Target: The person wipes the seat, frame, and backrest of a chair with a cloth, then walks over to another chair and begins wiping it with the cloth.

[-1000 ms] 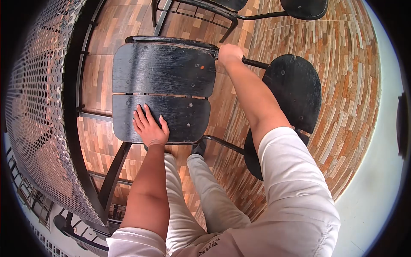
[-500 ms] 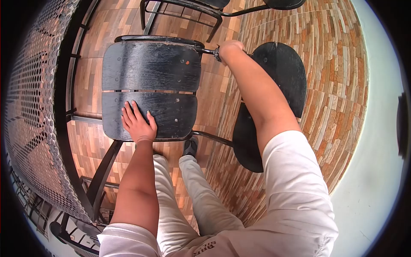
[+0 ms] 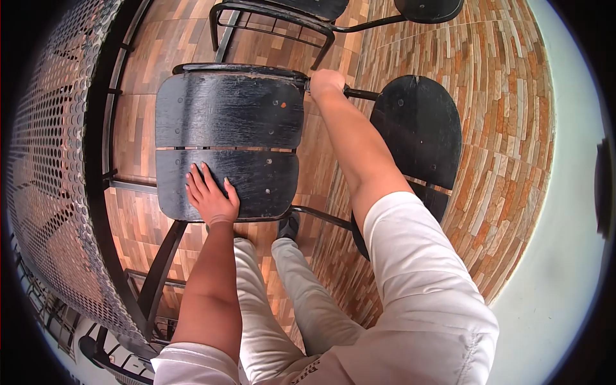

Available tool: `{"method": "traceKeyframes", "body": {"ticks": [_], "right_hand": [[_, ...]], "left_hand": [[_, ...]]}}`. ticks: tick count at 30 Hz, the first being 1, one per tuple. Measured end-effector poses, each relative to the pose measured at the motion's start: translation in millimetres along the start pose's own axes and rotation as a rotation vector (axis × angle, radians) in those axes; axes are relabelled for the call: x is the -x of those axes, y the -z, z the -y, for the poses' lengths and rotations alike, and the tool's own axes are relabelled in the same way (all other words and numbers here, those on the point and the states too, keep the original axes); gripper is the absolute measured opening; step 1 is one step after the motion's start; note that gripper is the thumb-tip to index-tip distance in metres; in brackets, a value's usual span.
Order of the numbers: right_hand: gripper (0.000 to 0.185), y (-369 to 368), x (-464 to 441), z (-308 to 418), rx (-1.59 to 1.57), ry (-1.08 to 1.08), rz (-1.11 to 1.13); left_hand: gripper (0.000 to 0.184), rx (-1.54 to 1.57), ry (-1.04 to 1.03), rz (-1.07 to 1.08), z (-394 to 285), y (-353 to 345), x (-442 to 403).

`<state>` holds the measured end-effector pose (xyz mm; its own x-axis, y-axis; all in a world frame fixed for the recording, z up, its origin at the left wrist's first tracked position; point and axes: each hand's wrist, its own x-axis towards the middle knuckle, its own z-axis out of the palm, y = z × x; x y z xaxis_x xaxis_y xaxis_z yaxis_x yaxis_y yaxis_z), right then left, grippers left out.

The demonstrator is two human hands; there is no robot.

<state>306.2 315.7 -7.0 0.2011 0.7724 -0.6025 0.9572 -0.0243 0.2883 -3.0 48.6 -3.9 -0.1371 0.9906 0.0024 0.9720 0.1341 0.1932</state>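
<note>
A black two-panel chair seat (image 3: 228, 115) with worn paint and small round bolts lies in front of me. My left hand (image 3: 212, 196) rests flat on its nearer panel, fingers spread. Beyond the seat's far right corner, my right hand (image 3: 327, 82) is closed around a black metal bar (image 3: 360, 94) that joins the chair frame to the side panels. The palm is turned away, so anything else inside that fist is hidden. A rounded black side panel (image 3: 420, 122) stands right of my right forearm, which partly covers the lower piece.
Perforated metal mesh (image 3: 51, 160) on a dark frame rises along the left. Another black chair (image 3: 282, 19) is at the top, with its rounded panel (image 3: 430, 8). Stone-patterned tiles (image 3: 507, 128) lie to the right. My shoe (image 3: 289, 226) is just below the seat.
My right hand slid right along the bar, away from the seat, then came back toward the seat's corner. My left hand stayed on the same panel. The whole view shifted slightly.
</note>
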Motion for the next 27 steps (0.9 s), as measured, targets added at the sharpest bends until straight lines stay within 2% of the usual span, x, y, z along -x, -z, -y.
{"method": "traceKeyframes", "body": {"ticks": [8, 11, 12, 15, 20, 23, 27], "right_hand": [[0.031, 2.4, 0.7, -0.9, -0.008, 0.018, 0.03], [0.032, -1.6, -2.2, -4.2, 0.106, -0.007, 0.074], [0.032, 7.8, 3.8, -9.0, 0.117, -0.009, 0.071], [0.031, 53.7, 48.1, -30.6, 0.181, -0.036, 0.251], [0.032, 73.6, 76.5, -68.2, 0.235, 0.032, 0.285], [0.03, 55.1, 67.7, -55.2, 0.205, -0.018, 0.16], [0.028, 17.7, 35.2, -25.8, 0.149, 0.033, 0.011]], "left_hand": [[0.073, -0.003, -0.003, 0.001, 3.4, 1.0, 2.4], [0.073, 0.004, 0.003, 0.0, 4.0, -0.6, 0.5], [0.073, 0.002, 0.003, 0.004, 4.0, 0.2, 0.1], [0.073, 0.001, -0.007, 0.02, 4.4, 1.9, 6.0], [0.073, 0.01, -0.008, 0.008, 1.6, 1.6, 1.7], [0.074, -0.004, -0.011, 0.014, 4.3, 1.8, -0.4], [0.074, -0.007, -0.006, 0.03, 0.7, 2.2, -2.0]]}}
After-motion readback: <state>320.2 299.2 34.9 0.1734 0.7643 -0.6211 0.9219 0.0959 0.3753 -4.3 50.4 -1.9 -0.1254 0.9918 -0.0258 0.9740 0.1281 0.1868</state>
